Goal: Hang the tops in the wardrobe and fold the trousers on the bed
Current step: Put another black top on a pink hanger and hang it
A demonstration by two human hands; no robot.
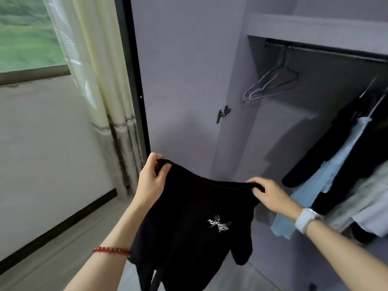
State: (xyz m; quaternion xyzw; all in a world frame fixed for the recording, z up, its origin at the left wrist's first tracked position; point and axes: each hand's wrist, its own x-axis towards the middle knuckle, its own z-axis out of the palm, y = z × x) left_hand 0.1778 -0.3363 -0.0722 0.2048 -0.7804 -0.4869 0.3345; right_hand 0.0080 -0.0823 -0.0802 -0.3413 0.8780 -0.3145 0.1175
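Both hands, the left hand (152,178) and right hand (267,195), pinch the shoulders of a black top (189,223) at six o'clock, before the open wardrobe (273,26). Hanging step: next likely needs an empty hanger (270,84) at one o'clock.

**The corner by my window**

To my left a window (25,32) shows green outside, daylight coming through. A pale curtain (100,80) hangs at its right edge, down to the grey floor (52,263). Below the sill, a white wall (42,143) ends in a dark skirting board (63,223).
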